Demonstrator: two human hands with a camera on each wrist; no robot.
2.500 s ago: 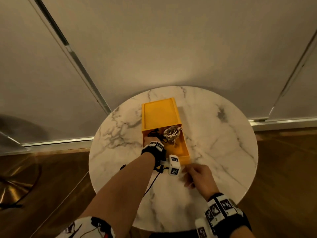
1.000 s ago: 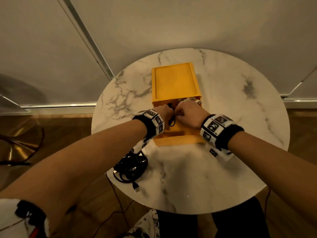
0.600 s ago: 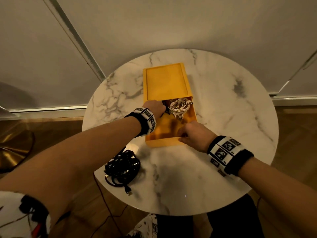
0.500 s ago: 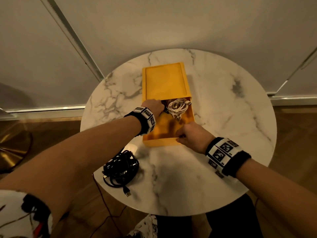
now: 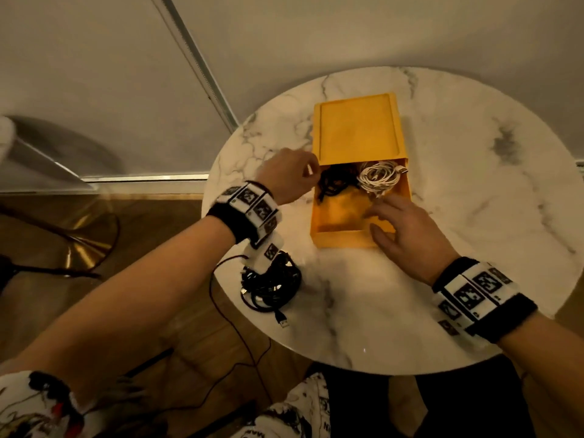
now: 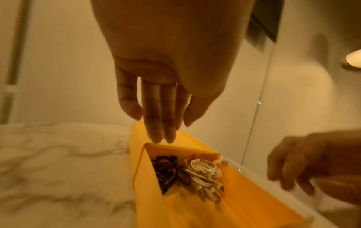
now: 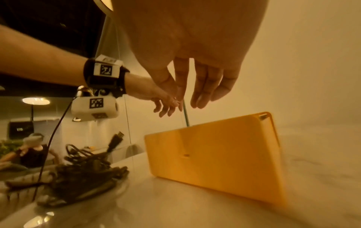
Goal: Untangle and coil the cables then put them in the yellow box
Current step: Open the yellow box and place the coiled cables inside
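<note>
Marble-topped round table (image 5: 442, 279) bore a yellow plastic box (image 5: 357, 131) containing 2 coiled cables. Left hand (image 5: 287, 178) and right hand (image 5: 407, 235) hovered relaxed, empty. Near the box's corner lay a limp, light black cable bundle (image 5: 271, 282), probably best gathered around its whole coil.

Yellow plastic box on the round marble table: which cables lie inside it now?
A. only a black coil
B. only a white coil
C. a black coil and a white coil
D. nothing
C: inside the yellow plastic box, a black coil lies beside a white coil.
</note>
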